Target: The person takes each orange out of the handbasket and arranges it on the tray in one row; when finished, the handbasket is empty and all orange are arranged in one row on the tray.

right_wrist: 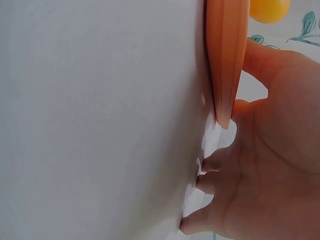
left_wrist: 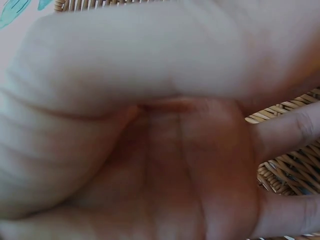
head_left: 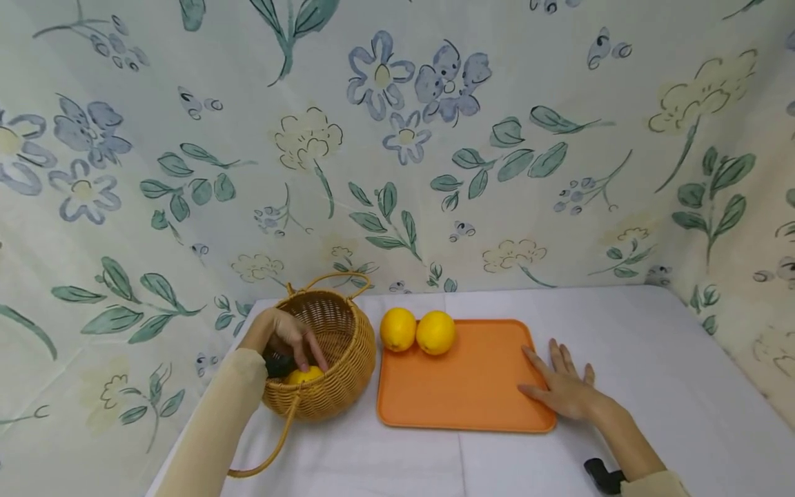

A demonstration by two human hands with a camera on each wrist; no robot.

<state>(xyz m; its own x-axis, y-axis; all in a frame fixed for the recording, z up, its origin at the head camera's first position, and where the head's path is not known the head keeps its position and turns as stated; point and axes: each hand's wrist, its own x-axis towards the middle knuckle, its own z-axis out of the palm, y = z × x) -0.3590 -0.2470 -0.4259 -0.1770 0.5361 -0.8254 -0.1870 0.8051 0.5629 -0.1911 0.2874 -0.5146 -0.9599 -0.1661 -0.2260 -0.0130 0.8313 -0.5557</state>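
My left hand [head_left: 290, 338] reaches down into a round wicker basket [head_left: 338, 386]. Its fingertips are at a yellow lemon [head_left: 304, 375] that lies inside, partly hidden by the rim. In the left wrist view the palm [left_wrist: 200, 170] is bare and the fingers stretch apart over the wicker; the lemon cannot be made out there. My right hand [head_left: 565, 386] is spread at the right side of an orange tray [head_left: 466, 386]. Thumb and index finger lie on the tray's edge, while other fingers rest on the white cloth. Two lemons, left [head_left: 398, 329] and right [head_left: 436, 333], sit side by side at the tray's back left corner.
The basket has two loop handles; the front one [head_left: 273, 449] lies out over the white tablecloth [head_left: 652, 359], the back one [head_left: 338, 275] stands toward the floral curtain [head_left: 397, 172] behind the table. Basket and tray stand close together.
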